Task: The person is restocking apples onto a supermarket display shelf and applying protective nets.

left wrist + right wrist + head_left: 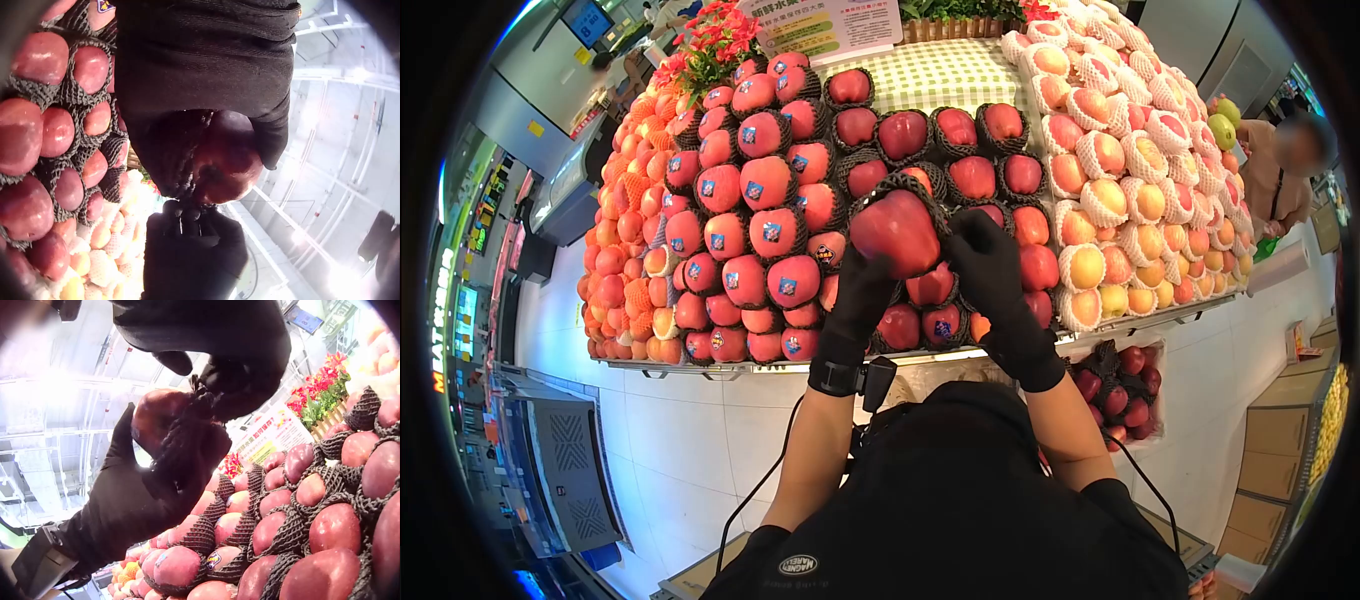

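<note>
A large dark-red apple (895, 232) is held up over the fruit display in my black-gloved left hand (862, 300). In the right wrist view the left thumb lies on one side of the apple and the fingers wrap the other. A black foam net sleeve (177, 428) covers part of the fruit and is bunched at one end. My right hand (988, 265), gloved too, pinches the net's bunched edge beside the apple. From the left wrist view, the curled right fingers (190, 215) meet the net just below the apple.
Rows of red apples (765, 185) in black nets fill the display, with white-netted peach-coloured fruit (1145, 160) to the right. A checked cloth (940, 75), a sign (825, 25) and red flowers (710, 50) are behind. A box of dark-red apples (1115, 395) sits below. Another person (1280, 170) stands at right.
</note>
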A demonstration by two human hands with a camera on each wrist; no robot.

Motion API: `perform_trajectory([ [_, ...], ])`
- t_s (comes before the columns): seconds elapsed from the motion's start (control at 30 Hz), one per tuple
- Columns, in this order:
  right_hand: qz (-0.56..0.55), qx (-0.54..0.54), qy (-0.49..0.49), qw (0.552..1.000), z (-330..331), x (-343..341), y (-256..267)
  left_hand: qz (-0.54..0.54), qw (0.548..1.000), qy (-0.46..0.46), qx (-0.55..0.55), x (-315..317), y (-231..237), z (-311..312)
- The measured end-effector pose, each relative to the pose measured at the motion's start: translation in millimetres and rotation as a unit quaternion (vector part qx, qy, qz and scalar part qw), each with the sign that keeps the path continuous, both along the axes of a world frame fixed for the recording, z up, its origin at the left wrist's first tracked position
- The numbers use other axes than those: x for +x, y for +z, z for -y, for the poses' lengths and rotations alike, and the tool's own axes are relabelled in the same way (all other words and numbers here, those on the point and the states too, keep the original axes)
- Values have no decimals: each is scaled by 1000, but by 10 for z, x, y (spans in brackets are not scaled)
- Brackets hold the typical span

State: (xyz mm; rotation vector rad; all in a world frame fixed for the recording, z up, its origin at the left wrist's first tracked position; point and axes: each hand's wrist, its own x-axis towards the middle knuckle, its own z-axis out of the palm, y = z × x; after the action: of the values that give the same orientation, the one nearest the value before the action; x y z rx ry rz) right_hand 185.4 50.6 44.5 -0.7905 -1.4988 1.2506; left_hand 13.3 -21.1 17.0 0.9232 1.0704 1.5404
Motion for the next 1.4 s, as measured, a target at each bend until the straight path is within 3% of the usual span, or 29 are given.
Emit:
perform_trajectory([
  [0.1,26,36,-59,997,20,-52,138,24,999,-22,-8,10,58,37],
  [0.2,0,-64,11,998,-127,-12,47,-125,992,13,15,20,-9,51],
  [0.5,132,111,-30,985,-70,32,50,-84,994,54,40,160,11,-11],
  [0.6,141,123,-2,982,-48,93,100,-90,995,47,21,173,88,21],
  [0.7,122,115,-12,986,-117,120,139,-213,973,47,74,128,166,49],
  [0.9,85,67,48,993,-204,18,226,-232,967,47,94,199,269,109],
  [1.0,165,203,2,965,-197,-51,100,-234,963,95,96,190,149,10],
  [1.1,172,178,9,969,-121,-83,122,-226,961,120,107,112,80,-55],
  [1.2,152,50,9,987,-183,-113,298,-246,962,91,82,94,130,-1],
  [1.3,79,26,25,996,-298,-122,121,-1,996,87,19,118,181,-9],
  [1.4,168,40,19,985,-136,-37,138,90,993,76,-4,56,112,-40],
])
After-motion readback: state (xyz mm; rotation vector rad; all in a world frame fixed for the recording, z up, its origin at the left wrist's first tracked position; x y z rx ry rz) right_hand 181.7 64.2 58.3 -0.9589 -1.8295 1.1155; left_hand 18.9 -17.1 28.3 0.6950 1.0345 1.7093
